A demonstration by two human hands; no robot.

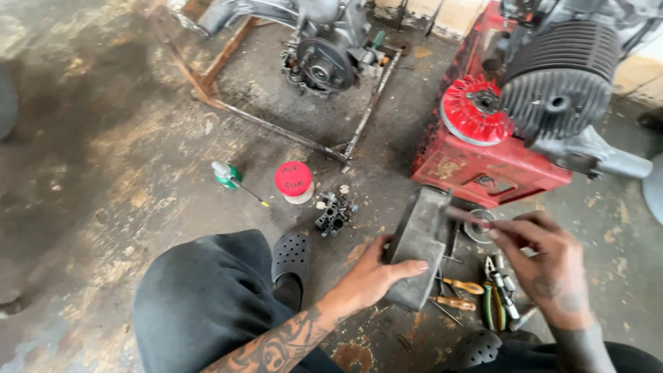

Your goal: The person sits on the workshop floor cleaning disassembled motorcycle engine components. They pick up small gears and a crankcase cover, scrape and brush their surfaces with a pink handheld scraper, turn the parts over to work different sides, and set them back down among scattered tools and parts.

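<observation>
Reading from the left, a small green spray can lies on the stained concrete floor, a thin straw jutting from it toward a single red-lidded round tub. Just right of the tub sits one dark carburettor-like part with a few small loose pieces beside it. Below these, a black perforated clog covers the person's foot; a second clog shows near the lower edge.

The left hand is wrapped around the lower end of a grey metal casing, thumb laid across its face, holding it upright on the floor. The right hand is pinched narrow around a thin, blurred rod-like tool whose tip meets the casing's upper right edge. The casing thus lies between the two hands.

Between and below the hands lie two orange-handled screwdrivers and green-handled pliers.

Behind stand one engine on a rusty frame and, at right, a red stand bearing a finned cylinder and red fan wheel.
</observation>
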